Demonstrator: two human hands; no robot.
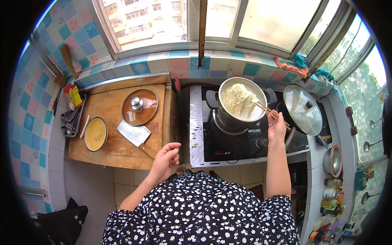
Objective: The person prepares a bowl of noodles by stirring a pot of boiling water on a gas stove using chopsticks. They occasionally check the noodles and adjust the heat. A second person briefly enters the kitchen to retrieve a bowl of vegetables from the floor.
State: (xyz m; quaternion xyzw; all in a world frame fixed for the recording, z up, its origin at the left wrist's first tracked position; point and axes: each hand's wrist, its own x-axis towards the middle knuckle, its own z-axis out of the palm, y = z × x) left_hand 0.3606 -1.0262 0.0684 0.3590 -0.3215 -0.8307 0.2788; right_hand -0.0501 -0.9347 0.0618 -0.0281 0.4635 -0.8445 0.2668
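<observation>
My right hand grips a pair of wooden chopsticks. Their tips reach into a deep pot of pale noodles, which are heaped up above the rim on the pot's left side. The pot stands on a black glass cooktop. Off to the left, my left hand hangs in front of the counter edge with its fingers curled in and nothing in them. Nearest to it is the wooden handle of a cleaver, which lies on a large wooden board.
On the board rest a glass lid and a yellow bowl. Right of the pot, a pan under a glass lid has its long handle pointing toward me. A metal pot and several jars line the right ledge. Windows close off the back.
</observation>
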